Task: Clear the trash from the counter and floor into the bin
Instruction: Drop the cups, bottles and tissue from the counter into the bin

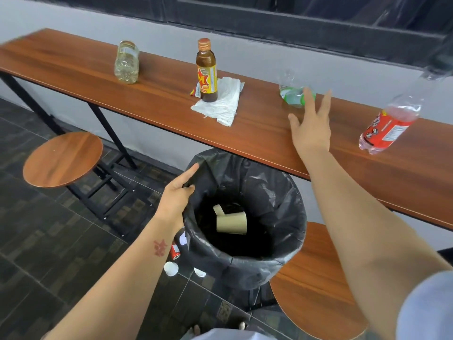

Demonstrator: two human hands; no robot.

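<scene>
A bin (277, 253) lined with a black bag stands below the wooden counter (157, 94); cardboard tubes (231, 223) lie inside it. My left hand (177, 192) grips the bag's rim on the left side. My right hand (311, 126) hovers over the counter with fingers spread, just short of a crumpled green-labelled clear bottle (293, 95). Also on the counter: a brown glass bottle (207, 69) standing on a white tissue (223, 104), a clear jar (126, 62), and a red-labelled plastic bottle (389, 125) at the right. On the floor beside the bin lie a red can (175, 251) and white scraps (170, 268).
A round wooden stool (62, 159) stands to the left of the bin and another stool (316, 285) sits right beside it at the lower right. A grey wall runs behind the counter. The floor is dark tile.
</scene>
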